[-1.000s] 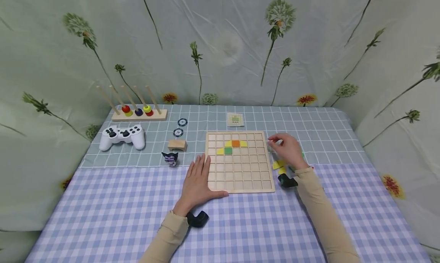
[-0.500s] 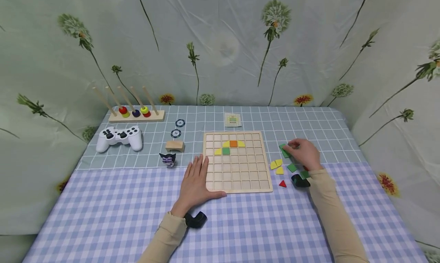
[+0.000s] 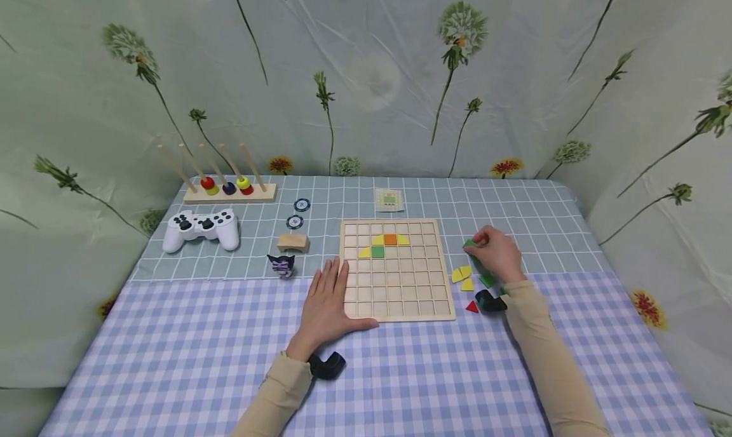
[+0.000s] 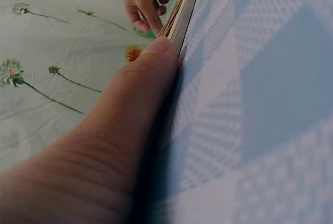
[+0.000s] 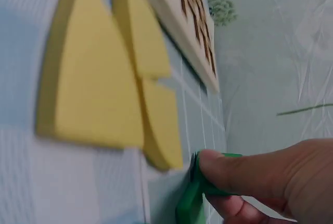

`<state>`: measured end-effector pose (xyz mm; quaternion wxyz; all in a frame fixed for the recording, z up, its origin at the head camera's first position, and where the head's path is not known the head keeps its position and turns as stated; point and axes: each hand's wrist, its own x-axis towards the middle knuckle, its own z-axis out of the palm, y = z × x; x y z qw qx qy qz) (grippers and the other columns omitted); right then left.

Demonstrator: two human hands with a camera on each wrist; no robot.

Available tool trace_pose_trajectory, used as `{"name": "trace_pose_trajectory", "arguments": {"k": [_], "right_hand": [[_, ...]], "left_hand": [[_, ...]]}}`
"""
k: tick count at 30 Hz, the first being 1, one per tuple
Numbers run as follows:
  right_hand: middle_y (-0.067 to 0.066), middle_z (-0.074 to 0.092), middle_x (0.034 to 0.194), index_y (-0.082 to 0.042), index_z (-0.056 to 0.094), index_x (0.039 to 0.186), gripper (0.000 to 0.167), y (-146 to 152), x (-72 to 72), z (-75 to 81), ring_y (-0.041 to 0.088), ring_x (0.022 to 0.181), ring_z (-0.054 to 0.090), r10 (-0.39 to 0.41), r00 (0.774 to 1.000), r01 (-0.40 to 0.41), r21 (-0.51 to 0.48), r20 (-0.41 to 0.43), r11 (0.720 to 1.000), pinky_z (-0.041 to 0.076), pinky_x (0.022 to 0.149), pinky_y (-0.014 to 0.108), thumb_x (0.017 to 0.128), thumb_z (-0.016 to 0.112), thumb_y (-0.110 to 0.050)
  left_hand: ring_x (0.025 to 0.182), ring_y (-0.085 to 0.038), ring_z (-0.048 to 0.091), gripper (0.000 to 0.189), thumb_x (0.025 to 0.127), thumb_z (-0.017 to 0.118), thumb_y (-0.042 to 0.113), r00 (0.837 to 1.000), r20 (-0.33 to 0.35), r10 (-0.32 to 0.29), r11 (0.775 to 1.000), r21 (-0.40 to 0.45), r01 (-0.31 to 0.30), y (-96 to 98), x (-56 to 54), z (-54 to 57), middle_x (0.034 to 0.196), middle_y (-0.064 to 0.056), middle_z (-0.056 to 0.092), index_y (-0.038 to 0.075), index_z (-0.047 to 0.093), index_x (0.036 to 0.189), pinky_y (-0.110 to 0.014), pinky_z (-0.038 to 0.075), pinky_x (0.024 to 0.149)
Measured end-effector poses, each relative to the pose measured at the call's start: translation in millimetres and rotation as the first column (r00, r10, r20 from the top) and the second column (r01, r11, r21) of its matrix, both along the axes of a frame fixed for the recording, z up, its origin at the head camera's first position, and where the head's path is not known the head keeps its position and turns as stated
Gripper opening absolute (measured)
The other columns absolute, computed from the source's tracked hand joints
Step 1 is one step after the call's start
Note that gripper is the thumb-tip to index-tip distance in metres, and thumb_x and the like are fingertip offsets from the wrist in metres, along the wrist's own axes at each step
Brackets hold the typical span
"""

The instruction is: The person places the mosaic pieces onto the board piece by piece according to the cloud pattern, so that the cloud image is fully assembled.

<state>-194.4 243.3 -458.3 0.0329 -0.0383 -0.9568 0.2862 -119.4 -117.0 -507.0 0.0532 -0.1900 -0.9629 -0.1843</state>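
A wooden grid board (image 3: 400,294) lies mid-table, with three yellow pieces, an orange square (image 3: 390,239) and a green square (image 3: 378,252) set in its upper left cells. My left hand (image 3: 325,307) rests spread at the board's lower left corner, thumb (image 4: 151,67) along the front edge. Right of the board, my right hand (image 3: 499,254) pinches a green square tile (image 5: 207,186) between thumb and finger, close over other green tiles (image 3: 487,280). Three yellow curved-edge pieces (image 3: 462,274) lie between that hand and the board. A red triangle (image 3: 471,307) sits nearer me, beside the black wrist mount.
A small pattern card (image 3: 389,200) lies behind the board. To the left are a wooden arch block (image 3: 293,242), a dark figurine (image 3: 282,265), two round chips (image 3: 295,221), a white game controller (image 3: 201,230) and a peg stand (image 3: 230,194) with coloured beads.
My right hand has moved from the board's right edge out to the green tiles, then slightly back left, and now pinches a green tile. My left hand stays at the board's corner.
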Motion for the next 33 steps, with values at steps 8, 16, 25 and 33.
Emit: {"name": "trace_pose_trajectory", "arguments": {"k": [8, 16, 25, 33], "right_hand": [[0.009, 0.063, 0.081, -0.006, 0.061, 0.085, 0.021, -27.0, 0.3, 0.1, 0.025, 0.066, 0.054, 0.075, 0.991, -0.085, -0.092, -0.109, 0.992, 0.038, 0.054, 0.033, 0.081, 0.076, -0.021], [0.005, 0.062, 0.080, -0.006, 0.066, 0.086, 0.016, -77.7, -4.0, -0.9, 0.020, 0.064, 0.050, 0.204, 0.972, -0.228, -0.250, -0.116, 0.941, 0.040, 0.057, 0.032, 0.081, 0.077, -0.017], [0.005, 0.066, 0.086, -0.008, 0.072, 0.090, 0.007, -111.0, -10.5, -3.6, 0.016, 0.060, 0.049, 0.295, 0.951, -0.310, -0.251, -0.096, 0.917, 0.042, 0.056, 0.031, 0.086, 0.072, -0.014], [0.000, 0.067, 0.085, -0.010, 0.074, 0.091, 0.010, -120.9, -15.3, -7.3, 0.015, 0.064, 0.051, 0.303, 0.951, -0.308, -0.224, -0.057, 0.925, 0.042, 0.058, 0.030, 0.086, 0.072, -0.018]], "left_hand": [[0.143, -0.031, 0.006, 0.128, 0.061, 0.061, 0.081, 1.000, 0.006, 0.001, 1.000, 0.003, -0.001, -0.3, 0.2, 1.4, 0.155, -0.018, 0.013, 0.001, 0.017, 0.150, -0.042, 0.003, 0.114], [0.143, -0.031, 0.006, 0.128, 0.061, 0.061, 0.082, 1.000, 0.008, 0.010, 1.000, -0.009, -0.009, -2.5, 0.2, 1.1, 0.155, -0.018, 0.013, 0.001, 0.017, 0.151, -0.042, 0.004, 0.114], [0.143, -0.030, 0.005, 0.128, 0.061, 0.061, 0.082, 1.000, 0.018, 0.004, 1.000, -0.002, -0.004, -0.3, 0.5, 2.2, 0.156, -0.018, 0.013, 0.001, 0.017, 0.151, -0.042, 0.003, 0.114], [0.143, -0.029, 0.004, 0.129, 0.061, 0.058, 0.084, 1.000, 0.027, 0.013, 1.000, -0.017, -0.012, 1.0, 0.0, 1.6, 0.156, -0.017, 0.011, 0.002, 0.015, 0.151, -0.041, 0.002, 0.114]]}}
